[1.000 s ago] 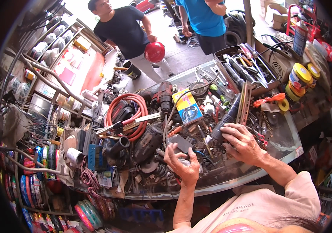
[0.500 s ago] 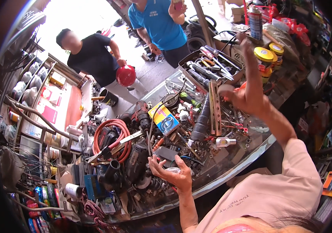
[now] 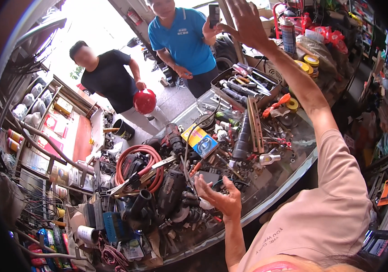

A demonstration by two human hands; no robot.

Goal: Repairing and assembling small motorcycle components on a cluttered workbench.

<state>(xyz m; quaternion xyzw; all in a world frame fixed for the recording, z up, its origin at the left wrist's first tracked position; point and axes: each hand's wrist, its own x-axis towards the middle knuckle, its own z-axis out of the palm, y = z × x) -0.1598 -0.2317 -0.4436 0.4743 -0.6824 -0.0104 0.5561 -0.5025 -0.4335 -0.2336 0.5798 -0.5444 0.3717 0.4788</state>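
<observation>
- The right hand [image 3: 249, 27] has left the cluttered glass-topped bench [image 3: 303, 144] and is now raised high, its fingers spread wide and nothing seen in its grasp.
- A second ago it was on the black ribbed cylinder [image 3: 242, 136]; this now lies free among the tools, between the two hands, beside a rusty slotted metal channel [image 3: 256, 124].
- A clear-and-silver bulb-like piece [image 3: 269, 158] now shows on the bench to the right of the left hand [image 3: 221, 199], where the right hand earlier blocked the view; neither hand touches it.
- The left hand stays low over the bench edge, cupped loosely, thumb and fingers apart. A pale, clear item [image 3: 206, 205] shows just behind its fingers; I cannot tell whether the hand holds it.
- Just left of the raised right hand, a co-worker in a blue shirt [image 3: 186, 43] holds up a dark phone [image 3: 214, 16]; I cannot tell whether the right thumb touches that hand.
- Beyond the left hand lie a yellow-and-blue box [image 3: 199, 141] and a red-and-black drill [image 3: 174, 138].
- As I judge it, handling on the bench is paused on the right side, with only the left hand close to the parts.
</observation>
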